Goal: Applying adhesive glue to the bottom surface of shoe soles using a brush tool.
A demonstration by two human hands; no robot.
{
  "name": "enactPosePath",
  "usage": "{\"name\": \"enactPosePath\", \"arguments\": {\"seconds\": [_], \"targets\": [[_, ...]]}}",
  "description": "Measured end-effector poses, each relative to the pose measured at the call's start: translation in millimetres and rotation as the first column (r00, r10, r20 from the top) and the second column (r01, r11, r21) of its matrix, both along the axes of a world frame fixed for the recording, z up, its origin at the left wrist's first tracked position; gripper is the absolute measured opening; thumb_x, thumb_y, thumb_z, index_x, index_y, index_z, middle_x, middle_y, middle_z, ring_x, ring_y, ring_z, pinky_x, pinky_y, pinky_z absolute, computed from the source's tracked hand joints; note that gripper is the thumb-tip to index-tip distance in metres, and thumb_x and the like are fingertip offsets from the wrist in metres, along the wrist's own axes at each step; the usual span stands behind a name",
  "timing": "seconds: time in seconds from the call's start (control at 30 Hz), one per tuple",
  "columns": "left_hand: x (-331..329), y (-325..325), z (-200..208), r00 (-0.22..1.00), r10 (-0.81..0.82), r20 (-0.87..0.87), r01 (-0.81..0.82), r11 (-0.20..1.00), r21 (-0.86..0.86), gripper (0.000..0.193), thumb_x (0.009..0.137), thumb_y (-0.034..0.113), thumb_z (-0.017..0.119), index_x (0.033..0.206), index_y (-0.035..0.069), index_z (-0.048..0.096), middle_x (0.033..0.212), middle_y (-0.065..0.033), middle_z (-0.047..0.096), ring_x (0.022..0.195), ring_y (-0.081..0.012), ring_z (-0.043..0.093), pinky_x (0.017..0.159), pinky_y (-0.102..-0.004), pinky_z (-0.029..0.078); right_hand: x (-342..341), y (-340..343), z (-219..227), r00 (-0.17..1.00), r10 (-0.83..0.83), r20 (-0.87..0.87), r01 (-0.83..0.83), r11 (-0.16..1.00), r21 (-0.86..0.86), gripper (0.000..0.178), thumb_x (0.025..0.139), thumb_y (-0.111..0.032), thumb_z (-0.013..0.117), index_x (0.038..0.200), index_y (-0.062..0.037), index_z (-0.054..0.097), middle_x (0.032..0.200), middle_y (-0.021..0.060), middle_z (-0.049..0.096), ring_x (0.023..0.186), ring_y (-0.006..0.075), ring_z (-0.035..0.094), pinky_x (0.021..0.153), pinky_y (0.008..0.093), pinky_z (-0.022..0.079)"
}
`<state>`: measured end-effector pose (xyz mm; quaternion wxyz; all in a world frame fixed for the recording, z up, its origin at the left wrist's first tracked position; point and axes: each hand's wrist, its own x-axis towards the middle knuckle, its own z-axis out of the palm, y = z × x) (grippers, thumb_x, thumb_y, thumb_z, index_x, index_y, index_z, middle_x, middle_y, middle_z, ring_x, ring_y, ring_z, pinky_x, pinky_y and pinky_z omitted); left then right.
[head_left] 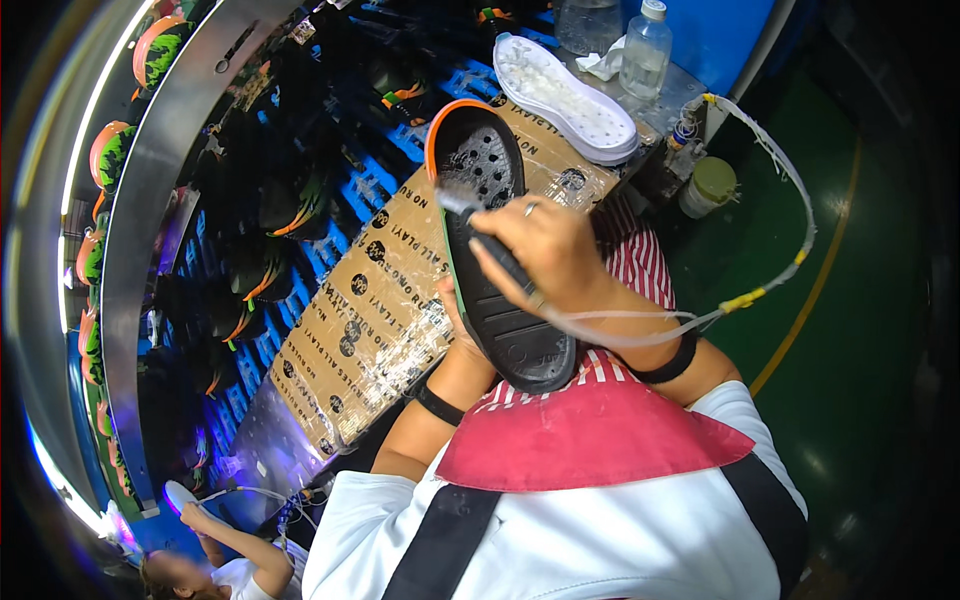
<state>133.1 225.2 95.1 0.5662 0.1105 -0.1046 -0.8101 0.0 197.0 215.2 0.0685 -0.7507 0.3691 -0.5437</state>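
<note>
My left hand (453, 305) curls round the left edge of a black shoe sole (512, 325), most of its fingers hidden beneath. The sole stands tilted, with an orange rim at its far end, where small holes and a wet-looking shine show. Closed in my right hand (555, 250) is a brush (508, 262) with a black handle. Its pale bristles, blurred by motion, touch or hover just above the sole's left side near the holes. A clear tube (640, 325) runs from the handle's rear end past my right forearm.
Beyond the sole, a white sole (570, 100) lies on the cardboard-covered table (370, 320). A clear bottle (646, 55) and a lidded container (710, 185) stand at the right. On the left, a rack (270, 210) carries several orange, green and black shoe parts. Another person (240, 560) works at lower left.
</note>
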Motion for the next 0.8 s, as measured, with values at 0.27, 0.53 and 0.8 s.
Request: {"name": "enactPosePath", "arguments": {"seconds": [0.27, 0.53, 0.8], "targets": [[19.6, -10.3, -8.3, 0.991, 0.097, 0.094, -0.095, 0.995, -0.031, 0.084, 0.077, 0.074, 0.041, 0.133, 0.01, 0.04, 0.129, -0.0174, 0.047, 0.115, -0.0305, 0.049, 0.1, -0.0434, 0.04, -5.9, 14.0, 8.0, 0.92, 0.159, 0.358, -0.264, 0.927, 0.267, 0.015, 0.071, -0.007, 0.07, 0.084, -0.0024, 0.065, 0.07, 0.0121, 0.064, 0.06, 0.0247, 0.063, 0.055, 0.0309, 0.047], [16.7, -11.9, 17.6, 1.0, 0.016, -0.009, -0.016, 0.999, -0.037, 0.087, 0.076, 0.074, 0.041, 0.134, 0.009, 0.038, 0.129, -0.0192, 0.046, 0.115, -0.0335, 0.049, 0.099, -0.0456, 0.04, -2.4, 21.1, 6.3, 0.802, 0.474, 0.363, -0.589, 0.728, 0.351, 0.021, 0.07, -0.006, 0.072, 0.088, 0.0011, 0.067, 0.07, 0.0103, 0.066, 0.058, 0.0159, 0.064, 0.054, 0.0243, 0.047], [10.2, -31.3, 36.1, 0.995, 0.022, -0.094, -0.041, 0.978, -0.207, 0.094, 0.073, 0.074, 0.046, 0.135, 0.005, 0.035, 0.128, -0.0226, 0.046, 0.112, -0.0403, 0.05, 0.095, -0.0507, 0.042, -1.0, 27.7, 3.3, 0.887, 0.382, 0.259, -0.441, 0.868, 0.229, 0.016, 0.072, -0.005, 0.068, 0.087, -0.0004, 0.066, 0.075, 0.0141, 0.066, 0.065, 0.0268, 0.065, 0.059, 0.0316, 0.049]]}}
